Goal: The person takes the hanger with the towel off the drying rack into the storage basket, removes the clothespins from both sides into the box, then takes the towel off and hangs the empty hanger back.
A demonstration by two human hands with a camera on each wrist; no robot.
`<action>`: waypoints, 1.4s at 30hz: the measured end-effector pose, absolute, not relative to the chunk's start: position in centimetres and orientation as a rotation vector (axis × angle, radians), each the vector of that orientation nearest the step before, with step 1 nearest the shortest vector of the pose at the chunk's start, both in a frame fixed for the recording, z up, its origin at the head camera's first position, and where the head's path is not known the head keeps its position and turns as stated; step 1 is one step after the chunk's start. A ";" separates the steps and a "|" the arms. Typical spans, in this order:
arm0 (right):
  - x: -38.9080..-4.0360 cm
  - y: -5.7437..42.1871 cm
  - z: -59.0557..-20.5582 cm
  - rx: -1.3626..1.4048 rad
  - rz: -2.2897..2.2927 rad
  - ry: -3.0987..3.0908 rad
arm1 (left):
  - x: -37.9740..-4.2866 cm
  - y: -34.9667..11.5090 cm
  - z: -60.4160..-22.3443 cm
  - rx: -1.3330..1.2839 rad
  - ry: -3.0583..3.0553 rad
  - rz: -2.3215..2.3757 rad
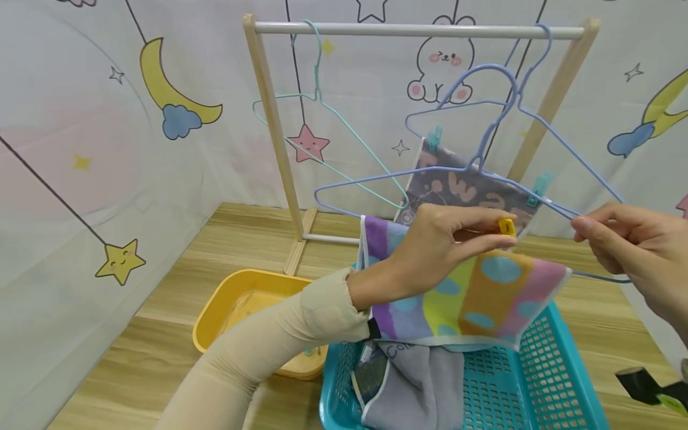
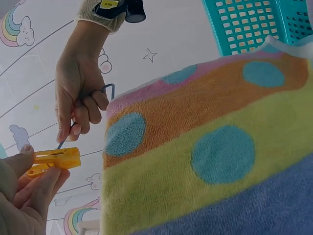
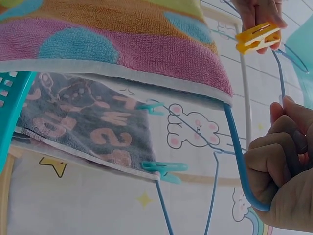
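1. Left grip: thumb and fingers pinch a yellow clothespin by its handle end, closed to the pin's thickness. Whether the pin's mouth is parted I cannot tell.
2. Right grip: fingers curled closed round the wire at the right end of a periwinkle-blue hanger, which is off the rail.
3. The striped hand towel with turquoise spots is draped over that hanger's lower bar, its right edge near the right grip. It hangs below the left grip and partly behind the left wrist; both wrist views show the clothespin apart from the cloth.
4. Step in hand, as I judge it: pegging the towel to the hanger, with no clothespin visible on it. The next move seems to call for squeezing the pin's handles, lining its mouth up with the folded top edge and the bar, and letting it bite, while the right grip steadies the wire.
5. Just beyond, a dark grey printed towel hangs from another blue hanger by teal clothespins; a mint hanger hangs from the rack's rail.
6. Below are a turquoise basket holding grey cloth, and a yellow tub.
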State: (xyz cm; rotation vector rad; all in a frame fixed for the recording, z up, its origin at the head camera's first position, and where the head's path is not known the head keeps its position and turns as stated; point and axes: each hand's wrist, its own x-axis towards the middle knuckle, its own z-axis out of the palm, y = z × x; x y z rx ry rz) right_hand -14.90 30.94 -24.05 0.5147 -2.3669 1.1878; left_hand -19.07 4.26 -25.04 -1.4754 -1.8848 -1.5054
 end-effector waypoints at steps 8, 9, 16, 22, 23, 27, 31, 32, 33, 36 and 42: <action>-15.0 31.3 -24.1 0.583 1.189 -2.358 | -19.0 3.0 -25.2 -1.433 -1.918 -1.431; -14.9 31.3 -24.1 0.571 1.189 -2.360 | -19.0 2.8 -25.3 -1.428 -1.914 -1.426; -14.8 31.5 -24.3 0.529 1.214 -2.367 | -19.1 1.1 -25.9 -1.414 -1.886 -1.447; -14.8 31.9 -24.8 0.510 1.229 -2.375 | -19.4 -0.5 -26.2 -1.394 -1.854 -1.445; -14.8 31.9 -24.8 0.508 1.230 -2.373 | -19.4 -0.8 -26.3 -1.388 -1.855 -1.449; -14.7 32.0 -24.9 0.495 1.214 -2.359 | -19.6 -2.2 -26.6 -1.354 -1.876 -1.472; -14.8 32.1 -25.0 0.484 1.204 -2.349 | -19.8 -3.9 -27.1 -1.304 -1.915 -1.438; -14.8 32.1 -25.1 0.485 1.207 -2.348 | -19.8 -4.4 -27.3 -1.293 -1.920 -1.427; -14.8 32.2 -25.1 0.489 1.213 -2.347 | -19.8 -4.9 -27.4 -1.280 -1.923 -1.418; -15.0 32.6 -25.3 0.581 1.296 -2.316 | -19.9 -6.3 -28.0 -1.249 -1.916 -1.404; -15.0 33.0 -25.5 0.554 1.281 -2.322 | -20.3 -9.1 -29.3 -1.164 -1.933 -1.398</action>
